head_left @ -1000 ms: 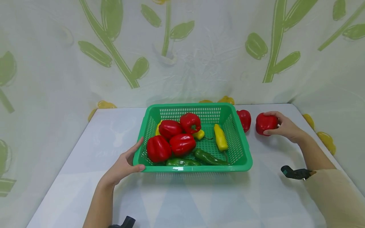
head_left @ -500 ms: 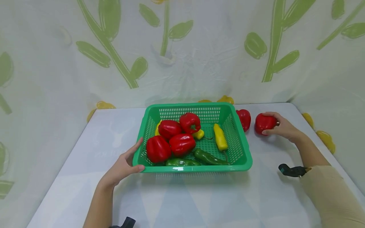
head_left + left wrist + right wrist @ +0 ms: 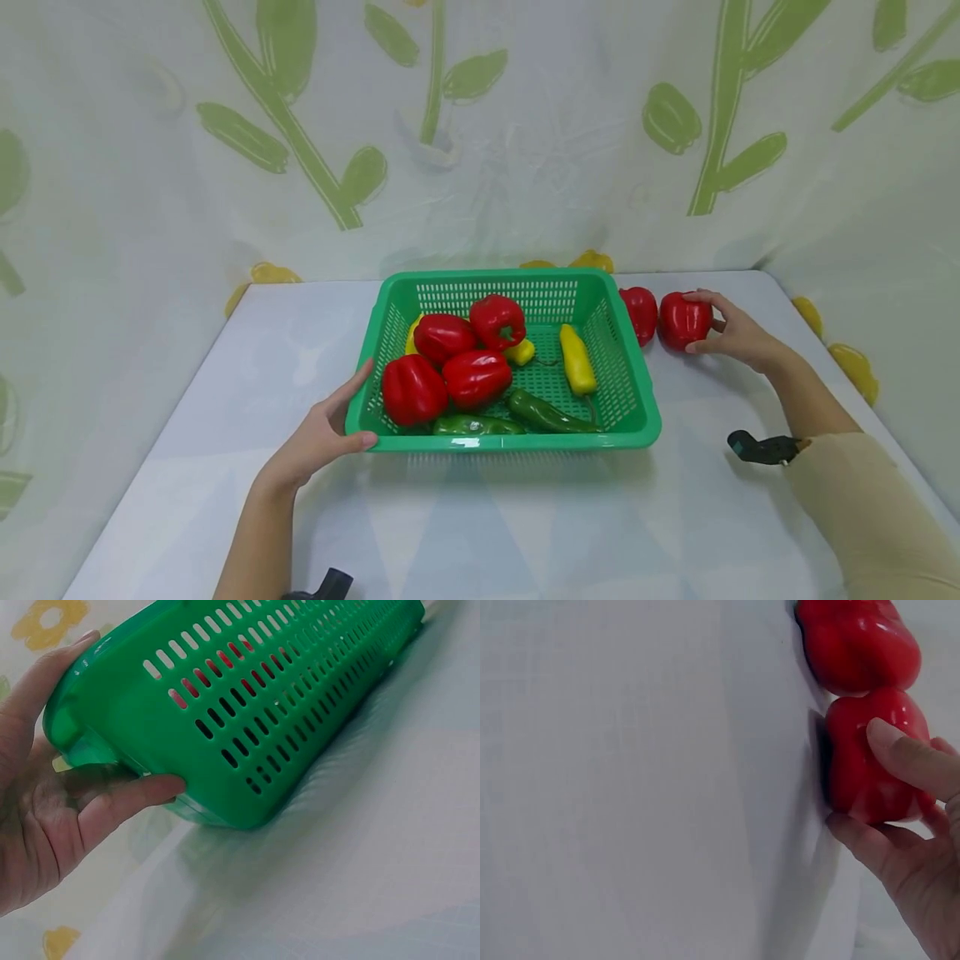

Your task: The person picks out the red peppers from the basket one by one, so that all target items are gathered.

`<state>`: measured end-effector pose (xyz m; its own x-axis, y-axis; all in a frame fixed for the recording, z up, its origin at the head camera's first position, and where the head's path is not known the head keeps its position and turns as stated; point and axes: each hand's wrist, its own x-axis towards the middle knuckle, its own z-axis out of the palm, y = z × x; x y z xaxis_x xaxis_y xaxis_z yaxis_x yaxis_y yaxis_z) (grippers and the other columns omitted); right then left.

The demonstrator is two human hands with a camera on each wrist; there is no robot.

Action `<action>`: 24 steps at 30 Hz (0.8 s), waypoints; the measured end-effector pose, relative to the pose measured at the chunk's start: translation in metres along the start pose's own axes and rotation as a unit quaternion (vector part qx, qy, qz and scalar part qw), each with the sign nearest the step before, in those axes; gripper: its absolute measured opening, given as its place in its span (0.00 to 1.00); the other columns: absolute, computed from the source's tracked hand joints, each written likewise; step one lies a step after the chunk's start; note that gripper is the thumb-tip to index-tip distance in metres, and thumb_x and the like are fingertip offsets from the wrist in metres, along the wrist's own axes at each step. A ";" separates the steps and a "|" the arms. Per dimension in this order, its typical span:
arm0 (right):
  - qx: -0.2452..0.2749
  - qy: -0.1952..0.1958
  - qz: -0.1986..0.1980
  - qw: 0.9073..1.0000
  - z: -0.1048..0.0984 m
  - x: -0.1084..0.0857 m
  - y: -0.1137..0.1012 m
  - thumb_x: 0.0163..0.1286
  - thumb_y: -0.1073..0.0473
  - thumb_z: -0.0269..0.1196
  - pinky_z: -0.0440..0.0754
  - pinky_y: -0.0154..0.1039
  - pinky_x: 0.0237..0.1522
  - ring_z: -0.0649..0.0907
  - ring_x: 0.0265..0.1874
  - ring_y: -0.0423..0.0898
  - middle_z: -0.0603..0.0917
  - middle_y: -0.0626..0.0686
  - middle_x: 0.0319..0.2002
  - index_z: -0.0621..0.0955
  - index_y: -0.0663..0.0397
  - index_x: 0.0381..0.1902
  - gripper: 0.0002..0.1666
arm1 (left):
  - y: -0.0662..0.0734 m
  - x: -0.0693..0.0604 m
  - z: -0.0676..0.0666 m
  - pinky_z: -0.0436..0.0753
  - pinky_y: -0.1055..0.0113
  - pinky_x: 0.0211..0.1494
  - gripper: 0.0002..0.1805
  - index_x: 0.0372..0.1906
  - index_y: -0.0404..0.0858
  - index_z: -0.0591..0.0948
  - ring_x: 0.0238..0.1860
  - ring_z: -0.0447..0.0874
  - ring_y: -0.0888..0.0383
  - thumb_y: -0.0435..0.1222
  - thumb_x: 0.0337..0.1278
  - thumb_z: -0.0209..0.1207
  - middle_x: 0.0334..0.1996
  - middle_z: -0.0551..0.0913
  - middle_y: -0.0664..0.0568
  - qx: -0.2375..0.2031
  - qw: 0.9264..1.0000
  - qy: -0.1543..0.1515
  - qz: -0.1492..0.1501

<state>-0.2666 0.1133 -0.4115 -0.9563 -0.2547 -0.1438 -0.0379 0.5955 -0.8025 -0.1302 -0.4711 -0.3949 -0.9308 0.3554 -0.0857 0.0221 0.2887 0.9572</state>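
At the near left corner of the green plastic basket [image 3: 517,442], my left hand [image 3: 322,437] grips the rim. In the left wrist view the thumb lies over the rim, and a finger [image 3: 142,799] presses the outer wall. Over on the right, my right hand [image 3: 738,333] holds a red bell pepper [image 3: 682,323] on the table, thumb and fingers spread around it. A second red bell pepper [image 3: 640,312] lies between it and the basket; in the right wrist view the two peppers appear to touch. The basket partly hides that second pepper in the head view.
Inside the basket lie several red bell peppers [image 3: 477,379], a yellow pepper [image 3: 577,360], another yellow one [image 3: 521,352] and green peppers [image 3: 553,414]. A white table [image 3: 480,525] bears everything, with a patterned curtain [image 3: 525,200] behind.
My right hand has moved slightly left with the red bell pepper, which now sits closer to the other one beside the basket. My left hand has kept its grip on the basket.
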 end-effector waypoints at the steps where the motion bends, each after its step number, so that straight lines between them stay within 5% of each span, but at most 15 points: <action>1: 0.000 0.000 -0.006 1.000 0.001 0.002 0.000 0.53 0.65 0.71 0.71 0.65 0.53 0.49 0.67 0.73 0.45 0.68 0.71 0.51 0.57 0.71 0.55 | 0.000 0.000 0.000 0.81 0.69 0.49 0.47 0.75 0.51 0.50 0.70 0.49 0.41 0.35 0.53 0.63 0.75 0.47 0.46 0.000 1.000 0.000 0.000; 12: 0.028 0.026 -0.019 0.999 0.006 0.005 0.000 0.53 0.67 0.70 0.65 0.63 0.57 0.45 0.68 0.74 0.32 0.61 0.74 0.51 0.56 0.71 0.55 | 0.002 0.000 0.000 0.80 0.69 0.49 0.47 0.75 0.49 0.50 0.70 0.50 0.40 0.34 0.53 0.62 0.75 0.46 0.46 -0.008 1.000 -0.003 0.003; 24: -0.012 0.037 -0.034 0.999 0.001 0.001 -0.008 0.52 0.67 0.70 0.63 0.67 0.59 0.52 0.68 0.71 0.47 0.67 0.72 0.50 0.57 0.73 0.57 | 0.000 0.000 0.000 0.80 0.69 0.50 0.47 0.75 0.49 0.49 0.71 0.48 0.41 0.33 0.54 0.62 0.75 0.45 0.46 -0.015 1.000 -0.007 0.011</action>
<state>-0.2667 0.1081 -0.4059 -0.9699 -0.2394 -0.0455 -0.1102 0.5972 -0.7945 -0.1303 -0.4713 -0.3944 -0.9246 0.3748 -0.0680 0.0315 0.2532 0.9669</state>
